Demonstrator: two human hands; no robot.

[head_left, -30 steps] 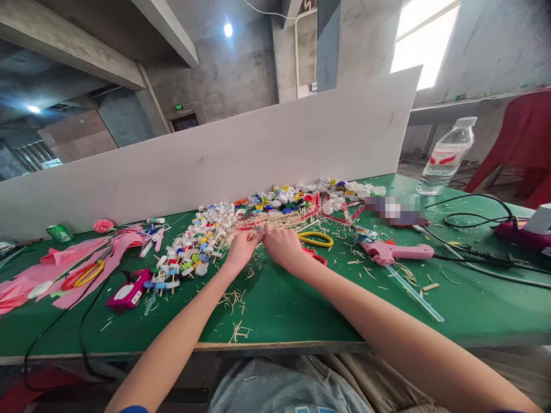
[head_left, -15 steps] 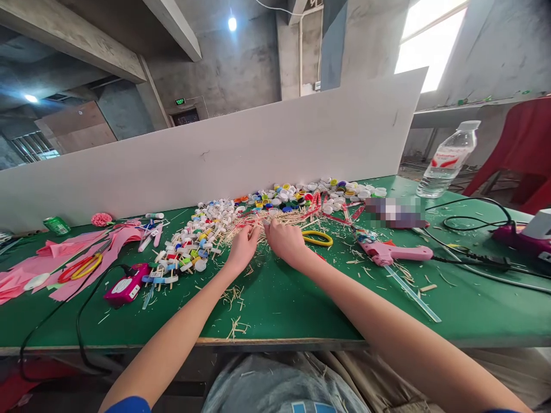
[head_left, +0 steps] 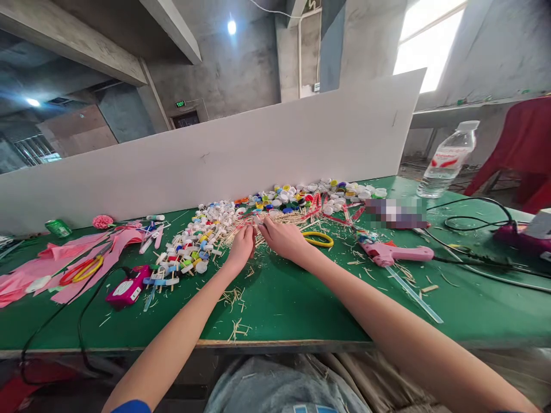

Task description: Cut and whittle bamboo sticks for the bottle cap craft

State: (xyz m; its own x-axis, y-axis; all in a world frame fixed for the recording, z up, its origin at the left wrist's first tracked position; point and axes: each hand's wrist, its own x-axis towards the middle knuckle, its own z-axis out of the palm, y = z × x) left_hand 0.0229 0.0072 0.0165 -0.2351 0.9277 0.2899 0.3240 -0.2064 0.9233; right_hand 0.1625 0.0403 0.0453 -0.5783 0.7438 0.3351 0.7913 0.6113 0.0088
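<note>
Close together over the middle of the green table [head_left: 297, 304] are my left hand [head_left: 243, 246] and my right hand [head_left: 282, 238]. The fingers of both are bent into a pinch, and what they hold is too small to make out. A pile of thin wooden sticks [head_left: 293, 217] lies just beyond them. To the left spreads a heap of small bottle caps, many with sticks in them [head_left: 189, 244]. More loose caps [head_left: 279, 195] lie behind the sticks. Yellow scissor handles [head_left: 318, 239] rest beside my right hand.
A pink glue gun [head_left: 396, 253] and a water bottle [head_left: 450, 158] stand out on the right, among black cables. On the left are a magenta box [head_left: 128, 287], red-yellow scissors [head_left: 81, 269], pink cloth [head_left: 69, 246] and a green can [head_left: 58, 228]. A white board [head_left: 241, 152] borders the back.
My hands have drawn slightly closer together, and the fingers of my left hand are more curled. The things on the table look unmoved apart from a slight shift of the view.
</note>
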